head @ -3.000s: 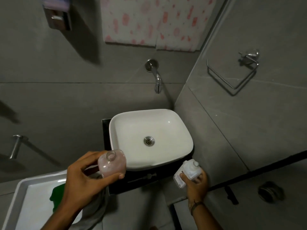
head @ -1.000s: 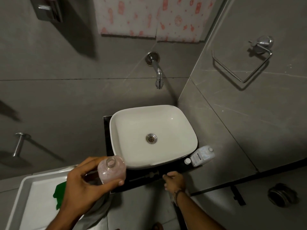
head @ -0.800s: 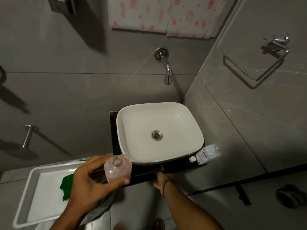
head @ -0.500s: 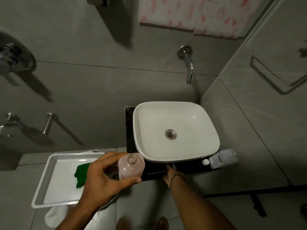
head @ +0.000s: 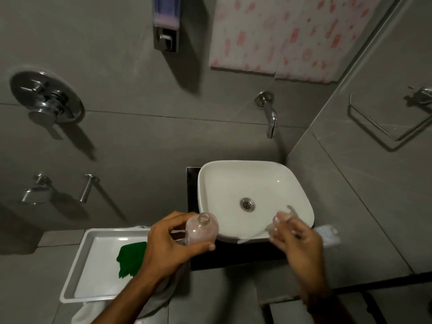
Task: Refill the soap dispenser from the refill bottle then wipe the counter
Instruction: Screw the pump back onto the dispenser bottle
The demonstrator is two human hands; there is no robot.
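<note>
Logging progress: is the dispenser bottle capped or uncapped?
Uncapped: the dispenser bottle in the left hand shows a bare, open neck.

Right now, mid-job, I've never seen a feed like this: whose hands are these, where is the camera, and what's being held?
There is no machine here. This is one picture from a wide camera on a person's head, looking down at their own two bare hands. The left hand grips the pink soap dispenser bottle, its neck open. The right hand pinches what looks like the clear pump top with its tube, though it is blurred. Below them, a white basin sits on a black counter. The white refill bottle rests there, partly behind the right hand. To the left, a white tray holds a green cloth.
</note>
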